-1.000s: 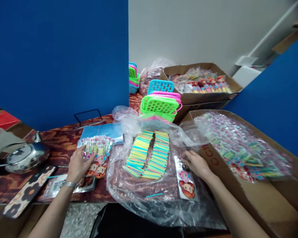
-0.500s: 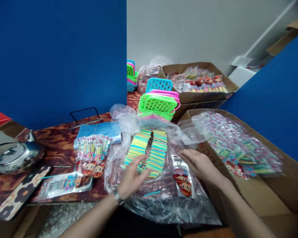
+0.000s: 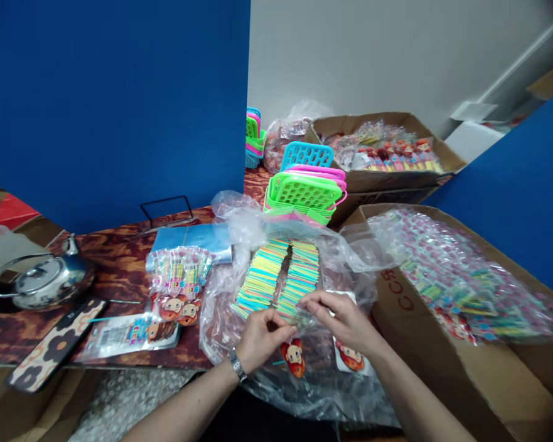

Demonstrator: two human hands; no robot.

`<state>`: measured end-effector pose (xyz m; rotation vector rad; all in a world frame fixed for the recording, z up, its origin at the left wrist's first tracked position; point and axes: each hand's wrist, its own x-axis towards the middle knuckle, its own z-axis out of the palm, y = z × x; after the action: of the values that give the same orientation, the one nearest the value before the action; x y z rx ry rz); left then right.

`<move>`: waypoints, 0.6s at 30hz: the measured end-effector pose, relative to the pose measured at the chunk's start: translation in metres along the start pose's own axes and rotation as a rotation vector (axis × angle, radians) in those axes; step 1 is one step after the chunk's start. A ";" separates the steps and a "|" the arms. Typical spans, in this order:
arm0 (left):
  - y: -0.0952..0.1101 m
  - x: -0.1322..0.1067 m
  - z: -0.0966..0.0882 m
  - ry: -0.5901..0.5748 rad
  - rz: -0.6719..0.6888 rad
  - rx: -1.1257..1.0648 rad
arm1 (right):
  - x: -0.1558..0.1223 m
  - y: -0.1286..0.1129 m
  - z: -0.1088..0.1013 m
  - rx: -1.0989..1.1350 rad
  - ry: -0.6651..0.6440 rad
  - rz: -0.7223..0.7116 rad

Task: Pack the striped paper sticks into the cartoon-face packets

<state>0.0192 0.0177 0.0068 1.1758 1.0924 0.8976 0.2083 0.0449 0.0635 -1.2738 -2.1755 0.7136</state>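
Note:
My left hand (image 3: pixel 263 339), a watch on its wrist, pinches a small clear plastic packet (image 3: pixel 295 357) printed with a red-haired cartoon face. My right hand (image 3: pixel 338 318) has its fingertips closed at the packet's upper end, which the fingers partly hide. The packet hangs face-down in front of me. Behind it, two rows of thin coloured sticks (image 3: pixel 262 276) lie in a large clear plastic bag (image 3: pixel 216 319) spread on the table. Another printed packet (image 3: pixel 350 357) lies beneath my right hand.
Filled packets (image 3: pixel 179 276) lie on a blue folder (image 3: pixel 212 236) at left, near a phone (image 3: pixel 55 347) and a metal kettle (image 3: pixel 50 282). Stacked plastic baskets (image 3: pixel 306 190) stand behind. A cardboard box (image 3: pixel 396 301) of filled packets sits at right, another box (image 3: pixel 387 178) further back.
My right hand has come left from the packets at the right, bringing one packet. My left hand has drawn back from the sticks and closed on that packet. The view has shifted slightly.

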 end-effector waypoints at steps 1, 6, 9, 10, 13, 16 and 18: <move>-0.002 -0.001 -0.003 0.009 -0.006 0.007 | 0.006 0.010 0.003 -0.035 0.009 0.023; -0.004 -0.011 -0.010 0.009 -0.018 0.022 | 0.034 0.060 0.025 -0.731 0.006 0.125; -0.007 -0.015 -0.013 0.012 -0.040 0.003 | 0.041 0.072 0.037 -0.821 -0.061 0.122; -0.009 -0.015 -0.014 0.015 -0.042 0.001 | 0.041 0.073 0.040 -0.839 -0.075 0.119; -0.014 -0.015 -0.017 0.023 -0.037 0.005 | 0.041 0.073 0.043 -0.883 -0.110 0.112; -0.018 -0.016 -0.017 0.018 -0.042 -0.012 | 0.042 0.074 0.042 -0.907 -0.131 0.114; -0.018 -0.016 -0.017 0.018 -0.045 -0.023 | 0.043 0.074 0.041 -0.911 -0.134 0.120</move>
<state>-0.0013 0.0035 -0.0090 1.1217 1.1161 0.8856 0.2087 0.1072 -0.0084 -1.8175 -2.6571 -0.2316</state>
